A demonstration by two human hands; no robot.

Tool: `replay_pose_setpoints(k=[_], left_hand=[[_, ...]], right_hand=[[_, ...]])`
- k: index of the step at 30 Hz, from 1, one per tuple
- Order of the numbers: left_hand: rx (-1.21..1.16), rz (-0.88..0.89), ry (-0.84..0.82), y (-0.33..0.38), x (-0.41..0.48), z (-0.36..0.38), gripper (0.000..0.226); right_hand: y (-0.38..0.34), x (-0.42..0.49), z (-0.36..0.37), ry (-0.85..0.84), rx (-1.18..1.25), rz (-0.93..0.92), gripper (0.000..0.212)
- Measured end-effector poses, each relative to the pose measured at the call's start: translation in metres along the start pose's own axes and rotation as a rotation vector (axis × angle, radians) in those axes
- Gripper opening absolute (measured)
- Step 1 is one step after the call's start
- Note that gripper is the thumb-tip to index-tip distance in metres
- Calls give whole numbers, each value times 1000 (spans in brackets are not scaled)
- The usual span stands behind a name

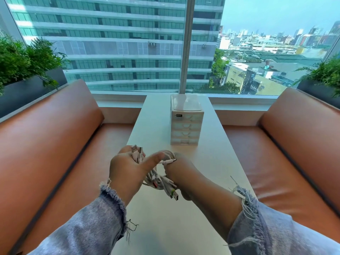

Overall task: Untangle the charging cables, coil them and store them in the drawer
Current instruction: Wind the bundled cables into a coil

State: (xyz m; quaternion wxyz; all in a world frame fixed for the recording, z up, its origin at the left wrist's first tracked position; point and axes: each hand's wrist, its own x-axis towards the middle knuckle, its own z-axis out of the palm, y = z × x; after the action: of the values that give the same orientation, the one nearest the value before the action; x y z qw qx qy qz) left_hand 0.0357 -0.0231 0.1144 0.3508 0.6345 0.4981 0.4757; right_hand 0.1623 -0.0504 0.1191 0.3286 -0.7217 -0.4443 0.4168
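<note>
Frayed sleeves [95, 225], left hand [127, 169], right hand [182, 172], grips curled round tangled cables [158, 179]

A single wide-angle camera, worn on the head, looks forward and down along the narrow white surface [174, 227] toward the window [128, 52]. The left hand [127, 168] and right hand [181, 172] appear close, near frame centre, with forearms entering from the bottom edge.

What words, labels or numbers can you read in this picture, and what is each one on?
"box": the end of a word on the black label, top front of the drawer unit; its first letters are too blurred.
The cables: no readable marks.
The buildings outside: any signs are too small to read.
</note>
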Motion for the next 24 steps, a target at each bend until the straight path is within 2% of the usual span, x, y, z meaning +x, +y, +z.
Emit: replay_pose_setpoints(k=[2,6,8,14,18,21,23,24], left_hand=[[-41,-52,-15,-7,3,1,62],[-215,-114,-79,-11,3,0,29],[-164,-83,-141,-12,3,0,20],[454,255,-283,-15,10,-7,43],[723,463,-186,-11,9,-6,57],[803,536,-54,-10,4,-5,72],[759,570,-12,-7,0,-5,82],[715,575,6,-6,-1,-5,79]], right_hand=[[0,2,1,15,24,35,11],[0,3,-1,24,26,44,19],[2,4,0,29,-14,57,22],[5,2,4,18,-111,-25,21],[5,0,4,-27,-134,-61,15],[5,-3,1,-89,-101,-83,15],[1,-7,-1,-75,-88,-84,12],[0,-8,-1,-59,-82,-91,13]])
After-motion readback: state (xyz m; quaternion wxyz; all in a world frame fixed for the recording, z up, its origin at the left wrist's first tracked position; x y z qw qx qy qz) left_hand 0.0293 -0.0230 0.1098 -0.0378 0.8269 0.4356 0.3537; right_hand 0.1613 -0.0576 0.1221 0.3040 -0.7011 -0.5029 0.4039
